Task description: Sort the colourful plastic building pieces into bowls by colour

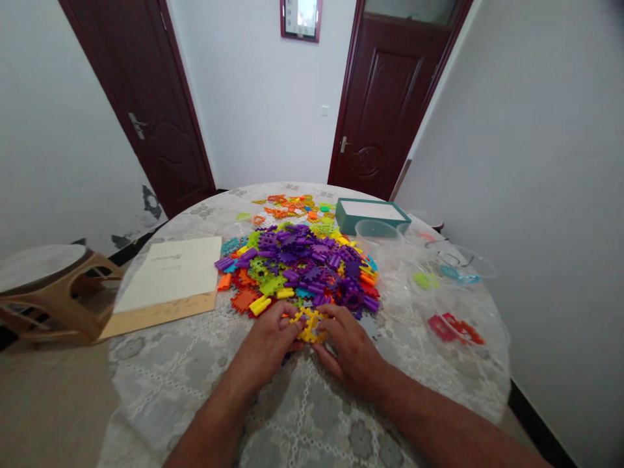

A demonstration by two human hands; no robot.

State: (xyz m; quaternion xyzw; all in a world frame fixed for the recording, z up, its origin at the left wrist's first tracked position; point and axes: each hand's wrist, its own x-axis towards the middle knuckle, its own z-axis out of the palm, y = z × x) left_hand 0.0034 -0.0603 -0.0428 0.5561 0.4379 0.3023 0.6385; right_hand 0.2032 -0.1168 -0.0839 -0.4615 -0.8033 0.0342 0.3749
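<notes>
Yellow notched plastic building pieces (311,325) are between my two hands, at the near edge of a big pile. My left hand (273,335) is closed on their left side, thumb and fingers pinching. From the right, my right hand (347,344) grips the same yellow pieces with bent fingers. How the pieces join is too small to make out. Just beyond my fingers lies the pile of building pieces (302,260), mostly purple, with green, yellow, orange, red and blue ones. Yellow tube pieces (260,305) lie near my left hand.
Left of the pile lies an open pad of paper (173,273). Behind stand a green box (373,218) and smaller orange pieces (287,208). Clear plastic tubs (377,231) are at the right, some holding pieces. A lace-patterned cloth (312,416) covers the round table; a stool (49,286) stands left.
</notes>
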